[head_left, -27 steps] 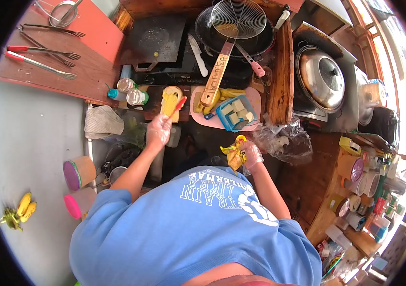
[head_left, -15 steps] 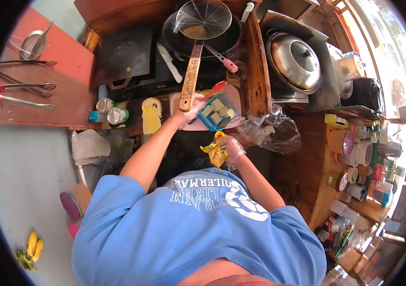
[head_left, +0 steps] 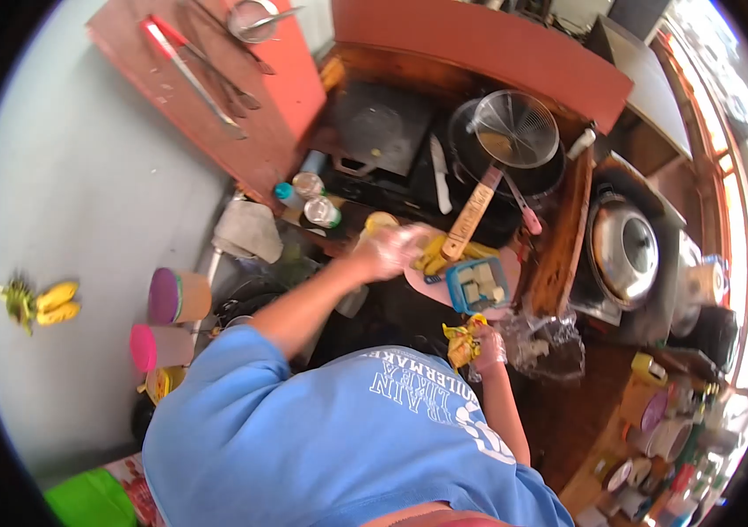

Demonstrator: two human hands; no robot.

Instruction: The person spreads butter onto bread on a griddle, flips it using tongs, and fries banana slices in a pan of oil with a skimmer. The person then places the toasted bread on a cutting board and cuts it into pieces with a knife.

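My left hand (head_left: 389, 250), in a clear plastic glove and a little blurred, is over the counter with its fingers stretched out. It partly covers a yellow-topped container (head_left: 380, 220); nothing shows in its grip. My right hand (head_left: 491, 345), also gloved, is closed on a crumpled yellow wrapper (head_left: 462, 344) just below a blue container (head_left: 455, 291) of pale cubes (head_left: 481, 283). The container sits on a pink board (head_left: 422, 283), with yellow bananas (head_left: 434, 255) beside it. A skimmer (head_left: 516, 132) rests across a black pan (head_left: 464, 145), its wooden handle reaching over the board.
A knife (head_left: 440, 176) lies between the griddle (head_left: 383, 127) and the pan. Cans (head_left: 321, 212) stand at the counter's left. Crumpled clear plastic (head_left: 549, 345) sits right of my right hand. A lidded pot (head_left: 627, 246) is further right, and tongs (head_left: 189, 75) hang upper left.
My left hand has moved left, away from the skimmer handle and board, uncovering the bananas. The view has turned toward the left. My right hand still holds the yellow wrapper.
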